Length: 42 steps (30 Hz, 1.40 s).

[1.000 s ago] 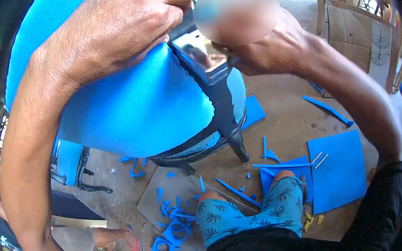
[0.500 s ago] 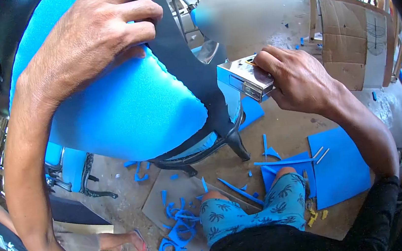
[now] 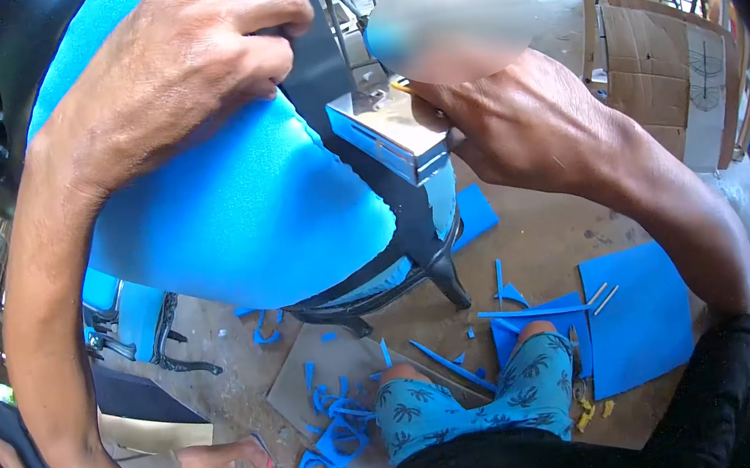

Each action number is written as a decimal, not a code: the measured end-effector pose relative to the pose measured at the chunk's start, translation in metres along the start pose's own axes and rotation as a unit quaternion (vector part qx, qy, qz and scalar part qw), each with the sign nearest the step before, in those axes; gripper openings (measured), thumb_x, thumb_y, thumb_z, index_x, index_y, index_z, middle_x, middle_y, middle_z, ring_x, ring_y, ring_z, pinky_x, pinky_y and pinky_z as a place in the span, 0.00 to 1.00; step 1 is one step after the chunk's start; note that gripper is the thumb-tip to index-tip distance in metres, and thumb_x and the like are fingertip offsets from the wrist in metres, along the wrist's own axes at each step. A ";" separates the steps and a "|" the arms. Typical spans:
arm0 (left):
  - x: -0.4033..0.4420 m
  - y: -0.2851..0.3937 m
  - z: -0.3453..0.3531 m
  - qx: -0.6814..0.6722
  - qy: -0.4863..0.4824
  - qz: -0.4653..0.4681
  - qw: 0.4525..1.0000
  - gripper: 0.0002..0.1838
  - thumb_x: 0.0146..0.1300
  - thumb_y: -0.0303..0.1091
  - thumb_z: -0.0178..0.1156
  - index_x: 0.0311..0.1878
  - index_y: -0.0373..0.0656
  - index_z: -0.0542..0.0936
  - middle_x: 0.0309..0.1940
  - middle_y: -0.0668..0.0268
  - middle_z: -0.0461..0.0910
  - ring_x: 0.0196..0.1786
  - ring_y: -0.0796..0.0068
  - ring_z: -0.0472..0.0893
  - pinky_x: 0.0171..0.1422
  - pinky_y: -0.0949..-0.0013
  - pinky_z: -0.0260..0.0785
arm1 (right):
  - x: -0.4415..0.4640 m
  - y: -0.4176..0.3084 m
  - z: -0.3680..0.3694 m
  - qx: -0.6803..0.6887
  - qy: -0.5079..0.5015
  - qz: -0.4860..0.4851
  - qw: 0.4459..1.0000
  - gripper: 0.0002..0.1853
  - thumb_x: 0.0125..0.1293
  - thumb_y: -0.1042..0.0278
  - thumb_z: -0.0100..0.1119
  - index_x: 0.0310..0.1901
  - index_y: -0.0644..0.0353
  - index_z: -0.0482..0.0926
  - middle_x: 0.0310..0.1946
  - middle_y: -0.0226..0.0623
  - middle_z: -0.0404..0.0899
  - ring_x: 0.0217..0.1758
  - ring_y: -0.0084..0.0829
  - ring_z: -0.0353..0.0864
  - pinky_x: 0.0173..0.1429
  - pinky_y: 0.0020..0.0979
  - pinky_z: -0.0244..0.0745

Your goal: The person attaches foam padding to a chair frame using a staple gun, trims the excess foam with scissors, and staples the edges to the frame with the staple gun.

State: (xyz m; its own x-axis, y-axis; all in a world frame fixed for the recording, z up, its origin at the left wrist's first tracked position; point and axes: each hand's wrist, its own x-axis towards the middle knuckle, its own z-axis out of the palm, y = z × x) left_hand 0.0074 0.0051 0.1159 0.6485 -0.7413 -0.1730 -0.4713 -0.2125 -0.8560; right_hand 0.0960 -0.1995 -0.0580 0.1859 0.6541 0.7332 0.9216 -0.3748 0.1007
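Note:
A large blue foam sheet (image 3: 244,221) lies over the dark chair (image 3: 439,268). My left hand (image 3: 214,40) presses on the foam near its upper edge, fingers curled over onto the dark panel (image 3: 325,78) behind it. In my right hand (image 3: 492,124) is a silver, box-shaped staple gun (image 3: 391,135), gripped from the right. Its front end is over the dark panel, just right of the foam edge; whether it touches the panel I cannot tell.
Blue foam offcuts (image 3: 338,437) and a blue sheet (image 3: 639,319) with two thin rods lie on the floor. Another blue-padded chair (image 3: 140,321) stands at left. A person's sandalled foot (image 3: 260,460) is at lower left, and cardboard (image 3: 642,65) leans at right.
My right hand has carried the staple gun left, toward the foam edge and dark panel. The left hand remains on the foam with a slight shift. The person at lower left has moved a little.

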 end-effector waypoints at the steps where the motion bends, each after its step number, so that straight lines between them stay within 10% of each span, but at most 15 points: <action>1: 0.002 0.001 -0.002 -0.020 -0.022 -0.009 1.000 0.07 0.69 0.38 0.60 0.35 0.50 0.82 0.50 0.71 0.81 0.69 0.68 0.74 0.83 0.24 0.44 | 0.005 -0.002 -0.005 -0.051 -0.034 -0.008 0.998 0.08 0.73 0.69 0.51 0.43 0.66 0.74 0.37 0.49 0.80 0.43 0.46 0.87 0.48 0.43 0.83; 35: 0.000 -0.002 0.023 0.000 0.070 0.009 0.998 0.07 0.67 0.34 0.59 0.36 0.45 0.84 0.43 0.71 0.80 0.64 0.70 0.77 0.81 0.33 0.51 | 0.061 0.015 0.001 -0.152 -0.084 -0.082 0.981 0.10 0.67 0.63 0.60 0.41 0.62 0.78 0.35 0.47 0.85 0.37 0.48 0.90 0.39 0.47 0.85; 42: 0.000 -0.006 0.019 -0.071 0.025 -0.006 0.997 0.06 0.65 0.36 0.62 0.33 0.47 0.82 0.44 0.72 0.81 0.64 0.69 0.77 0.82 0.32 0.51 | -0.010 0.005 0.010 0.018 -0.075 0.056 0.995 0.10 0.66 0.69 0.59 0.45 0.63 0.74 0.38 0.48 0.79 0.44 0.52 0.84 0.47 0.48 0.80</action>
State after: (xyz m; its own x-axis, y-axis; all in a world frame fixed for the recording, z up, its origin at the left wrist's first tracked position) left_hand 0.0216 0.0185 0.1113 0.6259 -0.7681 -0.1353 -0.5460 -0.3077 -0.7793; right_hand 0.1020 -0.2016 -0.0718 0.3348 0.7015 0.6292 0.9030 -0.4296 -0.0015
